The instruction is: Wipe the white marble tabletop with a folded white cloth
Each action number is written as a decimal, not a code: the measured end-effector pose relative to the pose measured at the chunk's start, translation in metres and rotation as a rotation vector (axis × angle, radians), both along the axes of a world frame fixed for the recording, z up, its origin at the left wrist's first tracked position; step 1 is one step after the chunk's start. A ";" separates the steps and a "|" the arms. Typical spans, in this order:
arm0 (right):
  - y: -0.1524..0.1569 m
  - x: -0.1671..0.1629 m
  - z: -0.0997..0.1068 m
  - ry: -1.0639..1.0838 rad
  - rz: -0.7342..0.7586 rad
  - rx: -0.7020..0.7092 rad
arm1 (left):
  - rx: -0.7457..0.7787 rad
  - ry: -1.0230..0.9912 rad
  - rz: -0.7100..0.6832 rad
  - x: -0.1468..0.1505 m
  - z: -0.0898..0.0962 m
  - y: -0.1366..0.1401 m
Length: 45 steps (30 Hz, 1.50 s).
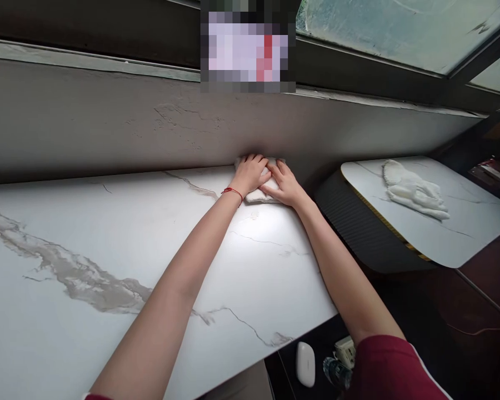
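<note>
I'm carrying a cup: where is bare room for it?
Marbled tabletop: left of the left arm and between the arms. Side table: right of the white towel. Crowded: by the wall, where the left hand and right hand cover a white cloth.

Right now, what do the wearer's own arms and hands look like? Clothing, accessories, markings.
Both hands are ungloved, forearms bare. Left hand: thin red cord bracelet at the wrist. Right hand: nothing visible on the wrist. Right arm: short dark-red fabric sleeve with a thin white stripe along its outer side. Left arm: only a sliver of dark-red sleeve shows.
</note>
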State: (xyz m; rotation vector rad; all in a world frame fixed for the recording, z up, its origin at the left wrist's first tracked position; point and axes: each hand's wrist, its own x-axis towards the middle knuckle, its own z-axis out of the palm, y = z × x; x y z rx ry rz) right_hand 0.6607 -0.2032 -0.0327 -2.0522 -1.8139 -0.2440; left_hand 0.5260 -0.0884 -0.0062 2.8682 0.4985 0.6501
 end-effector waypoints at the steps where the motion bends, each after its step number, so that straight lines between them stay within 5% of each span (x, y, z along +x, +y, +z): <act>1: 0.000 0.001 -0.001 -0.001 0.004 0.002 | 0.002 0.003 0.000 0.000 0.000 0.001; 16: 0.004 0.011 -0.023 0.027 0.137 0.221 | -0.013 0.012 0.021 -0.003 -0.004 0.000; 30: -0.013 -0.005 -0.012 -0.071 0.012 0.003 | 0.023 0.132 0.089 -0.004 -0.002 -0.019; 36: -0.057 -0.024 -0.012 -0.052 -0.024 -0.003 | 0.031 0.168 0.073 -0.014 0.004 -0.060; 45: -0.171 -0.085 -0.012 -0.093 -0.159 -0.017 | 0.045 0.156 -0.114 -0.051 -0.005 -0.144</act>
